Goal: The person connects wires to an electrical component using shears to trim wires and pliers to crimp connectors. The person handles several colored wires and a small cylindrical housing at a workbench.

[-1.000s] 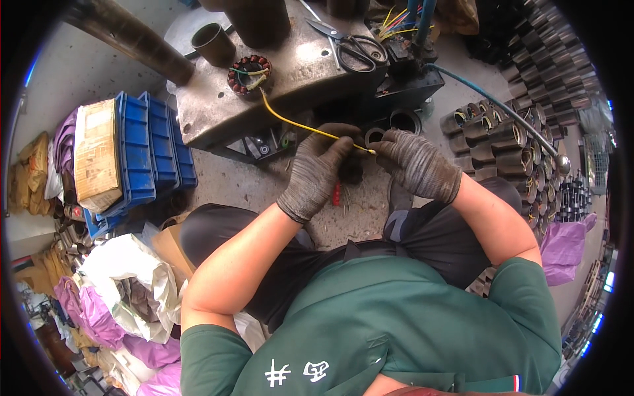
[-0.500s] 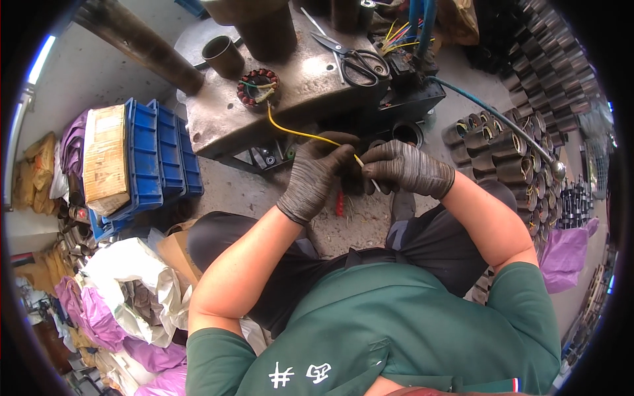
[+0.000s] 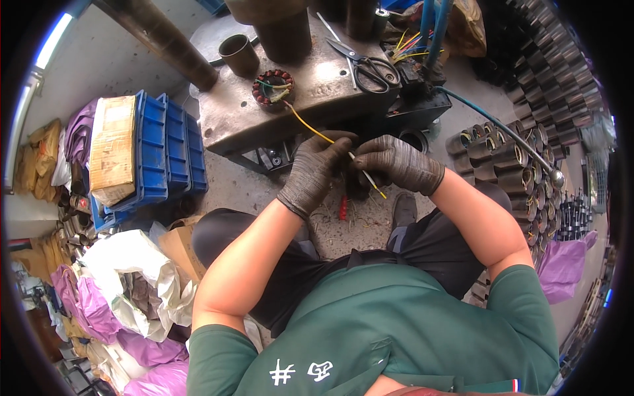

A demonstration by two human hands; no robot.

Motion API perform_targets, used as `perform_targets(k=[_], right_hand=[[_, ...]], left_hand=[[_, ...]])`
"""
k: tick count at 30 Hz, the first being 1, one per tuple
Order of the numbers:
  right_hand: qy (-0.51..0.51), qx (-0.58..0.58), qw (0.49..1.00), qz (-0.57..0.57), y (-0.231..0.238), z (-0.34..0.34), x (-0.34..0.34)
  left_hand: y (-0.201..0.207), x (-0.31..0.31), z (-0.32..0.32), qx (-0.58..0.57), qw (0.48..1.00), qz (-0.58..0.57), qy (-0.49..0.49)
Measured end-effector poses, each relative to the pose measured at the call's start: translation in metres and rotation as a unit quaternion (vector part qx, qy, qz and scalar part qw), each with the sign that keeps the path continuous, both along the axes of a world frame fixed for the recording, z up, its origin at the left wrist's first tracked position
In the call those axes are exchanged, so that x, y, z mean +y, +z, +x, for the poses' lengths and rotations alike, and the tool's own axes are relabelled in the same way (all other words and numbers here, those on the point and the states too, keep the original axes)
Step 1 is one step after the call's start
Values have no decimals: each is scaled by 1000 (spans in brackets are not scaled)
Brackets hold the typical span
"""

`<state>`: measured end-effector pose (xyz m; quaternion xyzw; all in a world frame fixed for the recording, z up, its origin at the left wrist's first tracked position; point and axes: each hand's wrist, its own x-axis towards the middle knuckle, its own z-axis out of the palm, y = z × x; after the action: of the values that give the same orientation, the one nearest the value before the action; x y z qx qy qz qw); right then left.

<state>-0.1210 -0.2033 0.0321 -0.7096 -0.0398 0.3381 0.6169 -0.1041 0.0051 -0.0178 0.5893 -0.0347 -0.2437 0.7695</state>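
The yellow wire (image 3: 305, 123) is running from the coil ring (image 3: 259, 93), which is sitting near the front edge of the table (image 3: 228, 122), down and rightward to the person's gloved hands. The left hand (image 3: 312, 165) is keeping a closed grip on the wire, thumb and finger pinching it, while the right hand (image 3: 401, 162) is pinching from the other side, just beside those fingertips, where a thin white sleeve (image 3: 367, 176) is covering the wire; the exact contact under the right fingertips is partly hidden. Sleeve and wire are sharing one long axis, slanting from upper left to lower right, so the sleeve is lying on the side of the left grip away from the ring, reaching below the right fingertips, with the wire's yellow tip poking out of its far end. The right hand is lying nearer to that free end, the left nearer to the ring. Scissors (image 3: 356, 57) are lying toward the table's right side, a short metal tube (image 3: 242, 61) is standing behind the ring, and blue crates (image 3: 152, 152) are resting left of the table.
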Motion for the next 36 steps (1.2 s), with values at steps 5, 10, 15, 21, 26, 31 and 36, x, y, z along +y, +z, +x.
perform_targets(k=[5,10,15,21,26,31,36], right_hand=[[-47,79,993,72,-5,12,10],[-39,71,993,84,-16,22,20],[-78,78,984,137,-17,34,40],[-74,48,990,109,-32,47,53],[-37,14,997,59,-21,52,66],[-102,60,989,89,-27,67,76],[-112,80,985,104,-31,87,78]], left_hand=[[5,9,15,75,982,-107,134],[-1,20,21,47,995,-29,83],[-13,25,17,106,981,-77,142],[-19,20,-57,201,976,-49,71],[-2,18,-68,112,993,23,-7],[0,19,-62,75,995,65,-29],[9,23,-58,75,992,90,-40]])
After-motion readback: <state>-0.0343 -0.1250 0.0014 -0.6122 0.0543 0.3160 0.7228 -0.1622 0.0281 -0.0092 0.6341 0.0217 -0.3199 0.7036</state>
